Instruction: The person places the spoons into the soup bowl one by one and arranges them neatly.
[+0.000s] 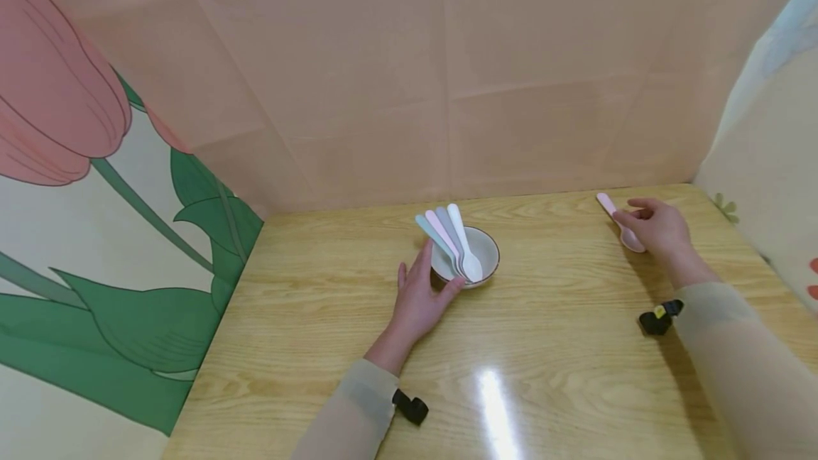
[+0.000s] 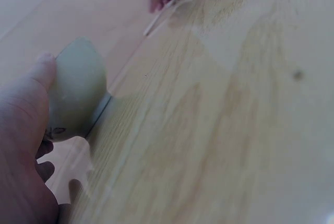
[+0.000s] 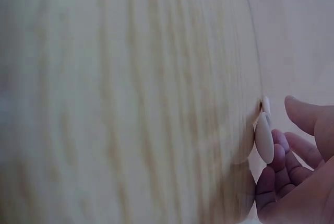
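My left hand (image 1: 422,300) grips a small bowl (image 1: 487,250) by its near left side, thumb on the front rim and fingers around the left. In the bowl lean several spoons (image 1: 456,240), blue-green, pink, grey-purple and white, their handles fanned past the far rim. The left wrist view shows the bowl's pale outside (image 2: 78,88) beside the thumb. On the right, a pink spoon (image 1: 631,238) lies on the table, with my right hand (image 1: 661,229) just over it. In the right wrist view, the thumb stands apart from the loosely bent fingers (image 3: 279,158), close to the spoon's head (image 3: 264,138).
A wood-grain table (image 1: 543,332) spans the work area. A plain pinkish backdrop (image 1: 447,91) rises at its far edge. A tulip-patterned sheet (image 1: 128,233) stands along the left side and a pale sheet (image 1: 773,148) along the right.
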Motion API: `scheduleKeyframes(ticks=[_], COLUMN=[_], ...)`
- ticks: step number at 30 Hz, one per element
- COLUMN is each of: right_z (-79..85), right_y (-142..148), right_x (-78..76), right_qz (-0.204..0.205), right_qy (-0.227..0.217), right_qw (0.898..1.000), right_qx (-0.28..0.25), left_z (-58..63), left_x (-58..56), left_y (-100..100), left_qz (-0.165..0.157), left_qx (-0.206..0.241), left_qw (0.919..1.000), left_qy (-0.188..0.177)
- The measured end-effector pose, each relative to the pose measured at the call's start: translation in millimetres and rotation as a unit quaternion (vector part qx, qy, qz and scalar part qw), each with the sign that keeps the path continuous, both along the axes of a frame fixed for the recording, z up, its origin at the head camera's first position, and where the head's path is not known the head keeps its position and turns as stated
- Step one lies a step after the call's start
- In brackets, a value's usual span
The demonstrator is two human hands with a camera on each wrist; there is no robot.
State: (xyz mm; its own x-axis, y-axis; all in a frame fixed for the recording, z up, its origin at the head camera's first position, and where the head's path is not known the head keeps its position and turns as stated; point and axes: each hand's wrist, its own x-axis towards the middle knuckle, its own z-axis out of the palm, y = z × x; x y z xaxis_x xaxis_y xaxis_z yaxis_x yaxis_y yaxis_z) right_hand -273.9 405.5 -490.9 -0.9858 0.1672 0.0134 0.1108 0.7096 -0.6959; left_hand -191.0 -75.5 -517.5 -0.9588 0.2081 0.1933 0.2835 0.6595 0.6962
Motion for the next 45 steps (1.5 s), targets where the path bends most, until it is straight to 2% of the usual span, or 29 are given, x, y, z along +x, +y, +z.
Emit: scheduleKeyframes(ticks=[12,21,27,45], right_z=[-0.8,-5.3,-2.6,-6.4], right_y=[3,7,6,11], right_x=[-3.3,-6.4,-5.2,-7.8], right_qz=[0.007,0.022,0.027,0.038], right_qy=[-0.04,-0.03,-0.027,-0.037], right_qw=[0.999,0.999,0.998,0.998], right_qx=[-0.005,0.031,0.046,0.021], left_z=[-0.1,-0.1,1.0,0.0], left_x=[-1.0,-0.9,-0.5,-1.0], left_y=[0,0,0,0], left_qz=[-0.001,0.001,-0.002,-0.004], left_qx=[-0.002,0.001,0.001,-0.005], left_qw=[1.0,1.0,1.0,0.9999], left_qy=[-0.001,-0.006,-0.006,0.011])
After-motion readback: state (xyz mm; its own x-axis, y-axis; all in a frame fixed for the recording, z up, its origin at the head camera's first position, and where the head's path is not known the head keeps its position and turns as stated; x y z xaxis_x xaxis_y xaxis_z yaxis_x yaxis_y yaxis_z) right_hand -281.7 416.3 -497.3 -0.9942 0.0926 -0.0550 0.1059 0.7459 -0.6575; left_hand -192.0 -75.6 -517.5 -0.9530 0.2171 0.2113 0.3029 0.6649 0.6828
